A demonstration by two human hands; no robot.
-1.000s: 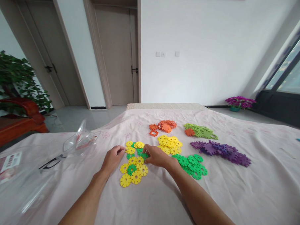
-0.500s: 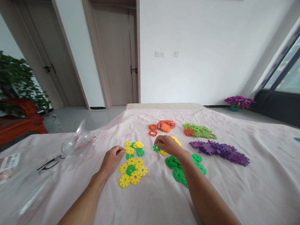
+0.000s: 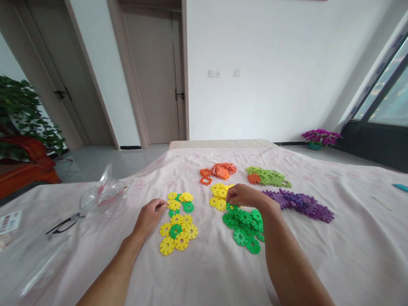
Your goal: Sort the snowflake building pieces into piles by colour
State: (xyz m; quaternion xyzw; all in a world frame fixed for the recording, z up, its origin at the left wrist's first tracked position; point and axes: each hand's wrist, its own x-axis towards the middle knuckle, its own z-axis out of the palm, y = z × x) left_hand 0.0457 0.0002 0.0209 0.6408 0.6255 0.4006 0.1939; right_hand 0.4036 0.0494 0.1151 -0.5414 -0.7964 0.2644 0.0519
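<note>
My right hand (image 3: 244,196) is pinched on a green disc (image 3: 232,207), a flat round snowflake-type piece with slots, held at the top edge of a pile of green discs (image 3: 244,227). Just behind it lies a group of yellow discs (image 3: 219,189), partly covered by the hand. My left hand (image 3: 153,209) rests on the cloth with curled fingers, its fingertips at the left edge of a mixed group of yellow and green discs (image 3: 181,202); whether they hold anything is hidden. Nearer to me is another mixed group, mostly yellow discs (image 3: 181,241) with a green one on top.
Toothed orange pieces (image 3: 221,171), lime-green pieces (image 3: 268,176) and purple pieces (image 3: 301,205) lie farther back on the pale tablecloth (image 3: 198,283). Clear plastic packaging (image 3: 104,196) and black-framed glasses (image 3: 65,223) are at left. A blue object (image 3: 405,188) lies far right.
My right hand has moved right with the green disc, from beside the yellow discs to the green pile. My left hand has stayed by the mixed group. The view has shifted slightly.
</note>
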